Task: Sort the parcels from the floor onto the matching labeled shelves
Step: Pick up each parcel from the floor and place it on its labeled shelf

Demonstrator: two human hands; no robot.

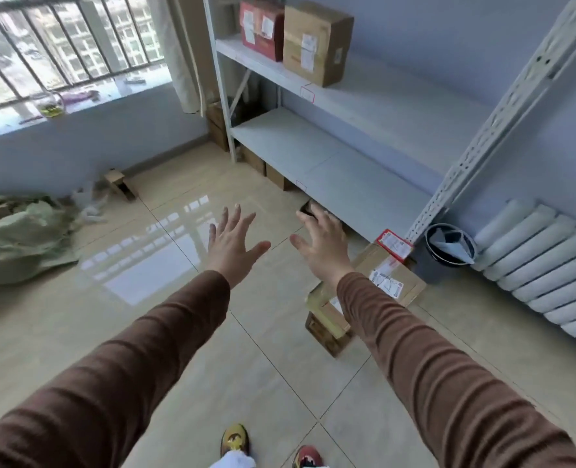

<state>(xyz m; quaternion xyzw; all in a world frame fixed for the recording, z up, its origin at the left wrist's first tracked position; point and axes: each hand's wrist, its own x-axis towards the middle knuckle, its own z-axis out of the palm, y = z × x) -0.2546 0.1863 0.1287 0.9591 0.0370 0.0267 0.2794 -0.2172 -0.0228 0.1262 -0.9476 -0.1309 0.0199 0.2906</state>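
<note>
Parcels on the floor (77,332) near the rack's right post number three: a flat brown box (404,282) with white labels, a red-edged packet (394,244) leaning at its far corner, and a small taped carton (327,327) just in front, partly hidden by the right sleeve (448,383). Two more parcels stand on the upper shelf (364,96) at its left end — a red box (261,28) and a tan box (315,45), touching side by side. The lower shelf (330,163) carries a small label on its front edge. Under it, at the left, at least two brown cartons (266,167) sit on the tiles.

The rack (516,113) is the biggest thing, then a white radiator (543,268) at the right wall, a crumpled green sack (20,238) at the left, and a dark bin (448,251) by the post.

Two hands reach forward over the floor, brown sleeves to the wrist. The left hand (232,241) is spread wide, fingers straight, touching nothing. The right hand (323,241) is likewise spread — palm down, empty, above the floor parcels.
</note>
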